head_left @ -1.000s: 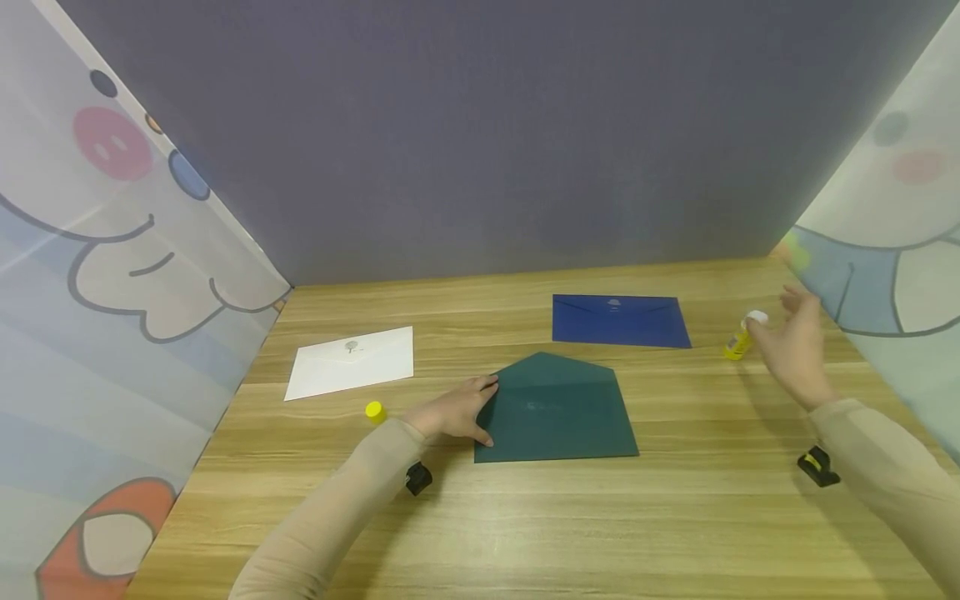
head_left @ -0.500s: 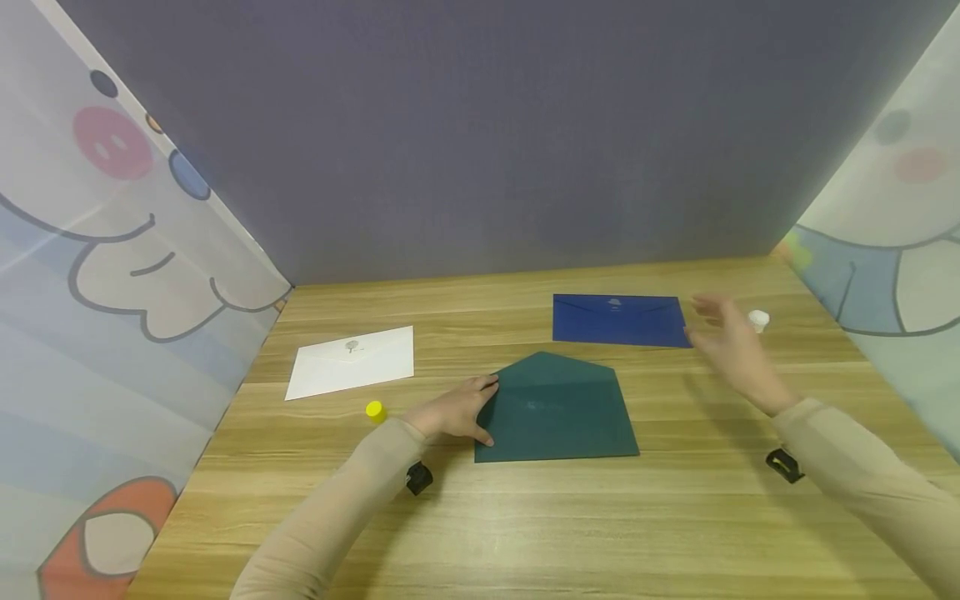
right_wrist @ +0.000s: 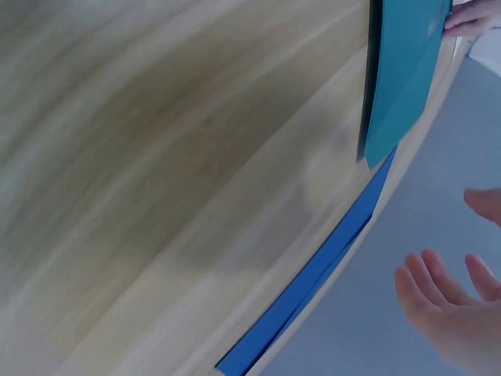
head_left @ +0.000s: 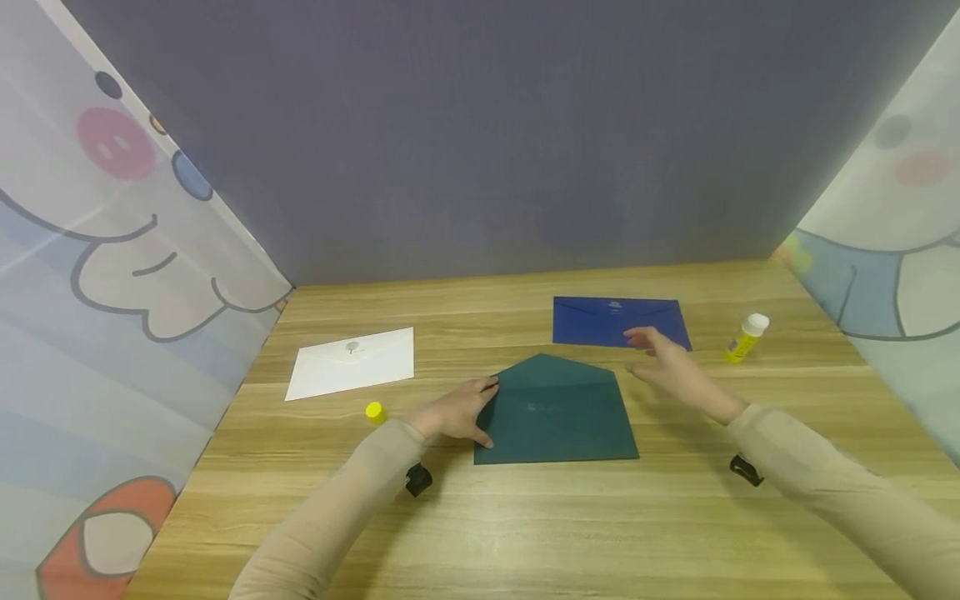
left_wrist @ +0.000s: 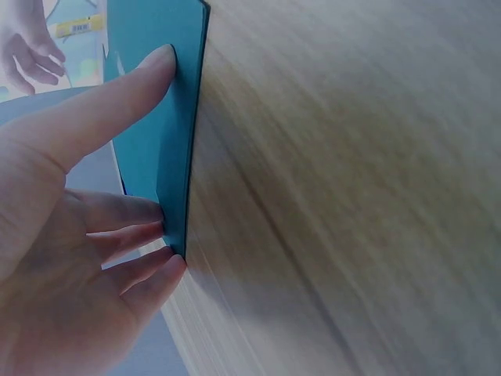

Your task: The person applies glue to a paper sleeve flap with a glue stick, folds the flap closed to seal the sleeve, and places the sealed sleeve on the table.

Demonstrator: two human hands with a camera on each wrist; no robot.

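A dark green envelope (head_left: 558, 417), its pointed flap raised away from me, lies at the middle of the wooden table. My left hand (head_left: 455, 410) rests on its left edge; in the left wrist view the thumb (left_wrist: 160, 66) lies on the paper and the fingertips (left_wrist: 176, 266) touch its side. Between the green envelope and a blue envelope (head_left: 592, 321), my right hand (head_left: 678, 375) hovers with nothing in it, fingers loosely spread. The right wrist view has that hand (right_wrist: 462, 313) held off the tabletop.
A yellow glue stick (head_left: 742, 343) with a white top stands at the right. To the left lie a white envelope (head_left: 352, 364) and a small yellow cap (head_left: 376, 412). A grey panel (head_left: 510, 142) rises behind the table (head_left: 540, 533), with cartoon-printed curtains on both sides.
My right hand has let go of the glue stick, leaving it standing, and moved left toward the green envelope. The left hand has stayed in place.
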